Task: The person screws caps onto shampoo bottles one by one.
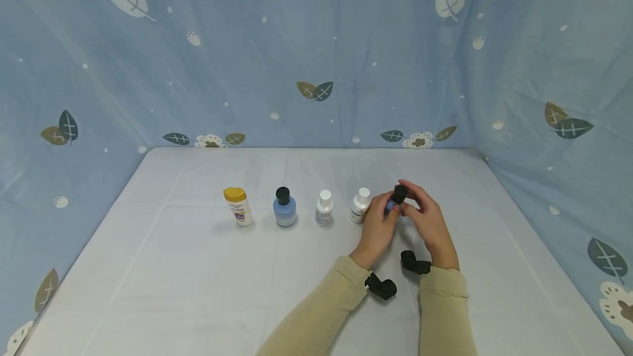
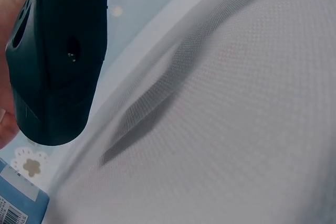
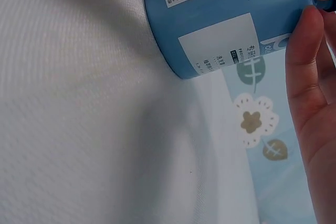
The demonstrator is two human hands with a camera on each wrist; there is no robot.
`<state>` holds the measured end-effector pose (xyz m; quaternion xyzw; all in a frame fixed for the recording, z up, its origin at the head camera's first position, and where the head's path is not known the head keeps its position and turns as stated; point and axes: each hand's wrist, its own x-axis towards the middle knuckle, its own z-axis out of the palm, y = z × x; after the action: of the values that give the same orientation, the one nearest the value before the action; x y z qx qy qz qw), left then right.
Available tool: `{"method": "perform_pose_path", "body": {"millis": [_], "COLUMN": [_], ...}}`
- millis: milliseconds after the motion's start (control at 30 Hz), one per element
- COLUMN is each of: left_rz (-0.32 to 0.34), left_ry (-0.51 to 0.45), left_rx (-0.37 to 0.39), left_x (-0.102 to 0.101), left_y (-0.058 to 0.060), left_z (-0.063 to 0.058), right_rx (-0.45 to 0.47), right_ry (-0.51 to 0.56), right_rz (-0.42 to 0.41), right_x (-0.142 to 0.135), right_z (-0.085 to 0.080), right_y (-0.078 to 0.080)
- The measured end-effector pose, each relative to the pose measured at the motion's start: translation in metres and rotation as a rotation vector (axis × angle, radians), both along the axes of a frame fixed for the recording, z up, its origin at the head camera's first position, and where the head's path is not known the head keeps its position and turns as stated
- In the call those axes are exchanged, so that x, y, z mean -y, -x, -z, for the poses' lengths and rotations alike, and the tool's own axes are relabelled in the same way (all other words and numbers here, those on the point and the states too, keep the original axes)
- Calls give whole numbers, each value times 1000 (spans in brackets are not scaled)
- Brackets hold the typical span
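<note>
Near the right of the table, both hands meet at a blue bottle (image 3: 210,9) with a black cap (image 1: 400,193). The left hand (image 1: 377,231) holds the bottle's body from the left, covering much of it in the head view. From the other side, the right hand (image 1: 431,226) grips it up by the cap and neck. White labels with a barcode show on the bottle in the right wrist view, its base close to the cloth. Just left of the left hand stands a white bottle (image 1: 360,205) with a white cap.
Further left, in a row, stand another small white bottle (image 1: 323,209), a second blue bottle (image 1: 284,211) with a black cap, and a white bottle with a yellow cap (image 1: 239,207). A white cloth covers the table (image 1: 188,284). Blue leaf-print fabric (image 1: 257,54) hangs behind.
</note>
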<state>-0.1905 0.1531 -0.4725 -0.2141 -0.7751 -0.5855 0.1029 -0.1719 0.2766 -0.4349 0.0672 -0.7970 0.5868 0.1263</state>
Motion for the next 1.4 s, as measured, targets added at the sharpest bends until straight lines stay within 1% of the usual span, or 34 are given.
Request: {"method": "perform_pose_path", "body": {"millis": [133, 200, 300, 433, 600, 700, 833, 1000, 1067, 1200, 1300, 1400], "left_rz": [6, 7, 9, 7, -1, -1, -1, 3, 2, -5, -8, -12], "left_ry": [-3, -2, -3, 1, 5, 12, 17, 3, 2, 8, 3, 7], "left_rx": [6, 9, 13, 16, 14, 19, 32, 44, 48, 52, 51, 39], "left_x": [0, 0, 0, 0, 0, 0, 0, -1, -1, -1, -1, -1], "left_y": [0, 1, 0, 0, 0, 1, 0, 0, 0, 0, 0, 0], "left_z": [1, 2, 2, 1, 1, 0, 0, 0, 0, -1, -1, -1], "right_rx": [-47, -52, -52, -45, -27, -7, 16, 18, 23, 38, 26, 8], "right_ry": [48, 65, 81, 73, 56, 55, 47, 23, 20, 26, 21, 10], "right_rz": [-27, -30, -31, -10, 25, 38, 53, 64, 65, 73, 79, 86], "right_x": [1, 3, 3, -1, -1, 1, 7, 13, 13, 8, 5, 5], "right_z": [-2, -6, -5, 2, 3, 0, -9, -17, -16, -8, -1, 2], "right_y": [-2, -4, -5, -1, 0, 0, -4, -8, -7, -2, 1, 3]}}
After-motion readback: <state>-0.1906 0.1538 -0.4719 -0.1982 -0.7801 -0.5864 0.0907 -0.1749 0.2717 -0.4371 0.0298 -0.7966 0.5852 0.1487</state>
